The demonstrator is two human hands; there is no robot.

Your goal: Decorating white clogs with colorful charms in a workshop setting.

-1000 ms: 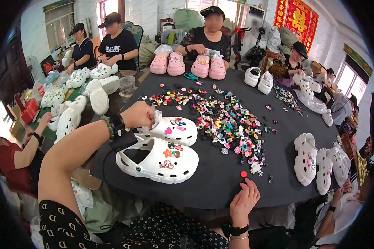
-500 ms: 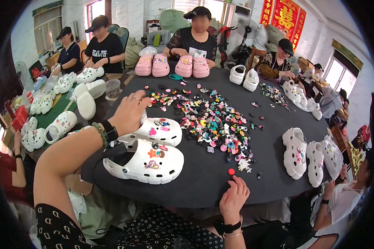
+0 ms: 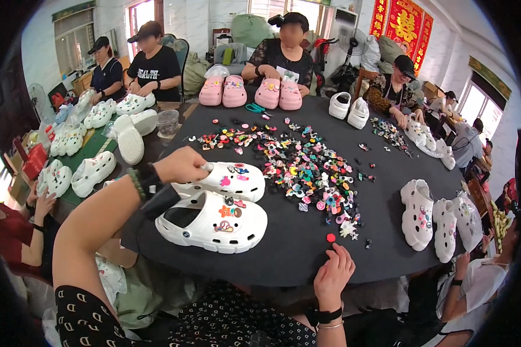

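Note:
Two white clogs lie side by side before me, toes pointing right. The near clog (image 3: 242, 231) carries an orange starfish, a baseball and other charms. The far clog (image 3: 243, 184) has pink and blue ones and is partly hidden by the near one. My left hand (image 3: 181, 166) is closed at the far clog's opening, fingers pinched on its edge. A red charm (image 3: 330, 237) rests on the black table, just beyond the fingertips of my right hand (image 3: 333, 276). That hand lies open, fingers loosely stretched and holding nothing. A pile of mixed charms (image 3: 309, 173) spreads beyond the clogs.
Pink clogs (image 3: 233, 92) stand at the far edge near teal-handled scissors (image 3: 255, 108). More white clogs (image 3: 417, 215) are at the right edge, others (image 3: 127, 141) at the left beside a clear tub (image 3: 168, 122). Co-workers sit around the table.
My left hand's fingers have gone from spread over the far clog to closed at its opening. The right hand stays beside the red charm. The whole view has shifted slightly.

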